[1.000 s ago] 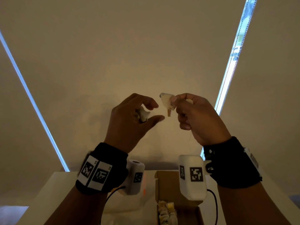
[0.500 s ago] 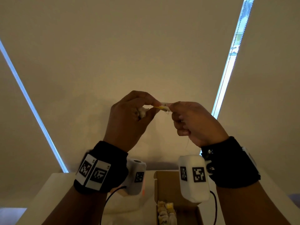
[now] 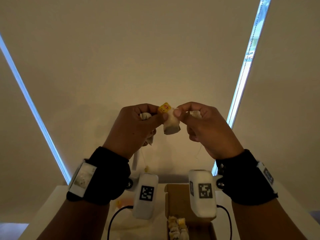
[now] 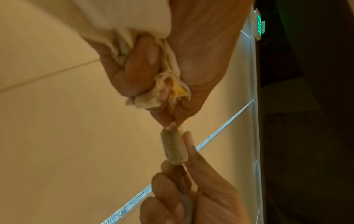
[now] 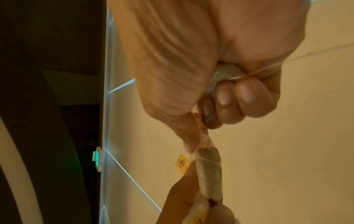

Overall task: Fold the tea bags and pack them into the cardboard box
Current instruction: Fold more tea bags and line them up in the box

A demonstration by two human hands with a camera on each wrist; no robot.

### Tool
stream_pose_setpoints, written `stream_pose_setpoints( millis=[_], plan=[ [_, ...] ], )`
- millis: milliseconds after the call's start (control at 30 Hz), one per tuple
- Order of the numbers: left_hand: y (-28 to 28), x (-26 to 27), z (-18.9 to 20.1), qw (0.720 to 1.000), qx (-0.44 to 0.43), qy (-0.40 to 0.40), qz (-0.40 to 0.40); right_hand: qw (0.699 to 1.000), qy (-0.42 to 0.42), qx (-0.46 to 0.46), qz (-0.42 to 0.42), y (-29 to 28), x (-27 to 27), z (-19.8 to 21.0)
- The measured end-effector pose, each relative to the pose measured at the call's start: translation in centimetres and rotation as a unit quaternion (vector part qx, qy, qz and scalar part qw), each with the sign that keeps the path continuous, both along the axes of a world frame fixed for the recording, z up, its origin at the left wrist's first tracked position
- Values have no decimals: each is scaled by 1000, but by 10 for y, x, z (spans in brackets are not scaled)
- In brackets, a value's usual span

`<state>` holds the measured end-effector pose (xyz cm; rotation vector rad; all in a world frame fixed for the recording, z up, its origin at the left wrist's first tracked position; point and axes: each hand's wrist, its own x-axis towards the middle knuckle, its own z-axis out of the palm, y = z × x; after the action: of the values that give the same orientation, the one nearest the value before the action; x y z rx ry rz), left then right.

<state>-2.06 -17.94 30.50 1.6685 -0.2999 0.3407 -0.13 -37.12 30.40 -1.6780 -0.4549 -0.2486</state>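
Cardboard shows at the bottom centre of the head view: the box [image 3: 174, 200] stands open on the white table [image 3: 52, 201], with a short row of folded tea bags [image 3: 177, 228] already packed against its left wall and the space beside them bare. So the job looks partly done, with more bags to go. Raised in the middle of the frame, both hands work on one tea bag [image 3: 171, 126], which hangs between them. The left hand [image 3: 131, 129] pinches its top corner by the yellow tag [image 3: 164, 107] between thumb and forefinger, while its other fingers curl round a bunch of spare bags [image 4: 153, 97]; one of those dangles below the hand on its string. The right hand [image 3: 207, 129] pinches the other top corner, and its curled fingers keep a further bag [image 5: 222, 75] tucked in the palm. A string wraps round the hanging bag in the right wrist view, so this fold seems near finished; dropping it into the box remains, then the held bags.
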Motion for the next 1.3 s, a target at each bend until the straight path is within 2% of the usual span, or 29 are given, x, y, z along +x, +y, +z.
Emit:
stream_pose_setpoints(
  millis=[167, 300, 400, 567, 800, 1033, 1133, 1300],
  plan=[
    [1, -4, 2, 999, -14, -19, 42, 1000, 15, 8, -3, -3, -1, -1],
    [3, -2, 2, 994, -96, 27, 36, 1000, 13, 12, 10, -4, -5, -1],
    [2, -3, 0, 997, -55, 30, 44, 999, 9, 26, 16, -3, -7, 0],
    [-8, -10, -1, 998, 21, -49, 25, 999, -2, 37, 9, -1, -8, 2],
    [-12, -5, 2, 996, 29, -82, 34, 999, 21, -13, 36, 2, -14, -1],
    [-12, 0, -3, 983, 74, -129, 107, 991, 61, -108, 44, -5, -17, -8],
    [-13, 2, -5, 975, 99, -146, 132, 988, 90, -111, 48, -6, -17, -9],
    [-12, 3, -4, 963, 122, -164, 178, 983, 118, -98, 103, -7, -25, -8]
  ],
)
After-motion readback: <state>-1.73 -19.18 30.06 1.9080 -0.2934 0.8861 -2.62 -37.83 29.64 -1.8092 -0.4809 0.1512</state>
